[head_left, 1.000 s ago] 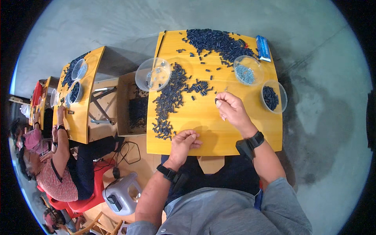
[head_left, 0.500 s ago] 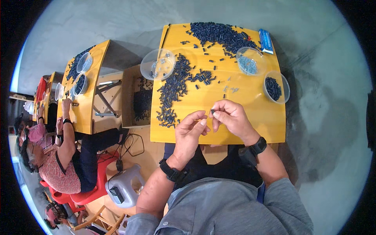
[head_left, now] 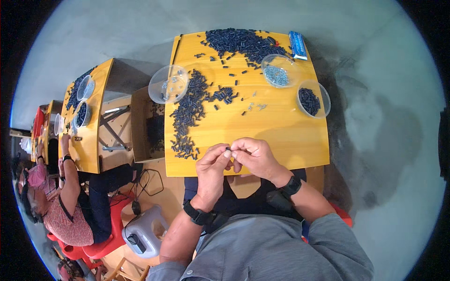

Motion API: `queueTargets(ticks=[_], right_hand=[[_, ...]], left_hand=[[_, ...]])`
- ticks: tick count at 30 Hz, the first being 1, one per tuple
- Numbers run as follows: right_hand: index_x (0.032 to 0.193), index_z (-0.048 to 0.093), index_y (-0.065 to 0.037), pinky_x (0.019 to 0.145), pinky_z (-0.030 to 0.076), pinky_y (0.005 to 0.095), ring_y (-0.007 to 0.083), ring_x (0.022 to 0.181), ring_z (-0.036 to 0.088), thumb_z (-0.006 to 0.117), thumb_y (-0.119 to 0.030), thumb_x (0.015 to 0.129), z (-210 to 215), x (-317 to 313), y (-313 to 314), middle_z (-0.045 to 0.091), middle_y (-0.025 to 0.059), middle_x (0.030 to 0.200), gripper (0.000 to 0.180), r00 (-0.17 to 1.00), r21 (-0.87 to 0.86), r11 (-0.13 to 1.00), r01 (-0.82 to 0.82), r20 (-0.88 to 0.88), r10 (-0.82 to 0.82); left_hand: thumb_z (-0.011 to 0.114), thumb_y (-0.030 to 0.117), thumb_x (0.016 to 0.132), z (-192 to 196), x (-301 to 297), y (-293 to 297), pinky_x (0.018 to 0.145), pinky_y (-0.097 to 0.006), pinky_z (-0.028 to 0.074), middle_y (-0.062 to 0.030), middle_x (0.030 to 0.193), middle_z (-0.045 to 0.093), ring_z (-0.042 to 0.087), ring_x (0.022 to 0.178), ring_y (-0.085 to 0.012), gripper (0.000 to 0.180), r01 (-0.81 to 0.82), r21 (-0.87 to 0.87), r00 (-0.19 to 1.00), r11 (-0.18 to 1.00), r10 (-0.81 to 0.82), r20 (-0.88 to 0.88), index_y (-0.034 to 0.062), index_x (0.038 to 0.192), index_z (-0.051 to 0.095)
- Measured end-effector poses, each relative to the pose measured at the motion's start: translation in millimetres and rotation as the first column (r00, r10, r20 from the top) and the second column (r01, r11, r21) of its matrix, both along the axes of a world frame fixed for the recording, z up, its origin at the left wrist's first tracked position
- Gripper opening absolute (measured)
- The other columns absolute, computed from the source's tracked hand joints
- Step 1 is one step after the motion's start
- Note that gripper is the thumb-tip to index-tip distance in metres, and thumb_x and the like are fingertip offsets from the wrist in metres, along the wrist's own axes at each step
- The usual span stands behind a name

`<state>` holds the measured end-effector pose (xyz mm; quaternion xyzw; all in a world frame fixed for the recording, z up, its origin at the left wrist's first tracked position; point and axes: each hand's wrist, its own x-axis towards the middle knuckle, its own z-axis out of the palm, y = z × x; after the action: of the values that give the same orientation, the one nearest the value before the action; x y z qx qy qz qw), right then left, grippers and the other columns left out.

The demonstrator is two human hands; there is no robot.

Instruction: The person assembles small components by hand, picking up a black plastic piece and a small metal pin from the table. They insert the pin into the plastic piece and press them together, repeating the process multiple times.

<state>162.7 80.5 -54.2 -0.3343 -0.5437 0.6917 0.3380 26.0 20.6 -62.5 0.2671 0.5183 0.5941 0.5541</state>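
My left hand [head_left: 212, 169] and my right hand [head_left: 257, 158] meet above the near edge of the yellow table [head_left: 281, 140]. A small black cylindrical piece [head_left: 228, 148] sits between their pinched fingertips. Anything smaller in the left fingers is hidden. Beyond the hands lie several small grey metal bits [head_left: 261, 107]. Loose black cylindrical pieces form a long pile [head_left: 187, 110] to the left and a larger pile [head_left: 239, 44] at the far edge.
A clear tub [head_left: 152, 89] at the left edge holds a few small bits. Right are a tub of silvery parts [head_left: 276, 75], a tub of black pieces [head_left: 309, 101] and a blue box [head_left: 297, 45]. A cardboard box [head_left: 147, 126] and a seated co-worker [head_left: 70, 213] are left.
My hands have come together, bringing the black piece from my right fingertips to the left fingertips. The whole view has shifted, so the table sits further left.
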Motion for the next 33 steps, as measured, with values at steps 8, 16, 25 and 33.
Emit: queueTargets(ticks=[8,16,25,33], right_hand=[[0.085,0.059,0.000,0.064,0.049,0.0378,0.0306,0.071,0.062,0.056,-0.006,0.081,-45,35,53,0.061,0.0182,0.075,0.008,0.836,0.521,0.853,-0.014,0.474,-0.276],[0.082,0.058,-0.001,0.067,0.048,0.0462,0.0376,0.077,0.061,0.056,-0.014,0.082,-58,28,100,0.061,0.0206,0.078,0.013,0.617,0.598,0.795,-0.102,0.665,-0.421],[0.081,0.060,-0.004,0.063,0.048,0.0451,0.0371,0.071,0.060,0.057,-0.015,0.081,-75,18,105,0.062,0.0183,0.076,0.012,0.485,0.700,0.701,-0.136,0.664,-0.569],[0.080,0.057,-0.003,0.063,0.047,0.0474,0.0378,0.073,0.060,0.054,-0.012,0.080,-70,29,97,0.061,0.0194,0.076,0.009,0.556,0.687,0.712,-0.147,0.652,-0.515]], left_hand=[[0.053,0.007,0.091,-29,-14,-1,0.058,-0.022,0.047,-0.0071,0.088,0.065,0.058,0.063,-0.0097,0.012,0.034,-0.190,0.999,0.981,-0.028,0.038,-0.0015,0.097,0.059],[0.055,0.010,0.090,-60,-20,-6,0.052,-0.023,0.047,-0.0058,0.086,0.065,0.057,0.058,-0.0092,0.011,0.054,-0.318,0.997,0.947,-0.067,-0.032,0.0013,0.094,0.059],[0.055,0.010,0.090,-65,-26,-4,0.051,-0.022,0.049,-0.0055,0.083,0.064,0.057,0.056,-0.0094,0.010,0.130,-0.353,0.991,0.927,-0.135,0.009,0.0014,0.095,0.059],[0.055,0.008,0.090,-64,-30,-5,0.054,-0.024,0.052,-0.0055,0.083,0.064,0.060,0.059,-0.0102,0.009,0.151,-0.320,0.986,0.935,-0.118,0.120,0.0018,0.095,0.058]])
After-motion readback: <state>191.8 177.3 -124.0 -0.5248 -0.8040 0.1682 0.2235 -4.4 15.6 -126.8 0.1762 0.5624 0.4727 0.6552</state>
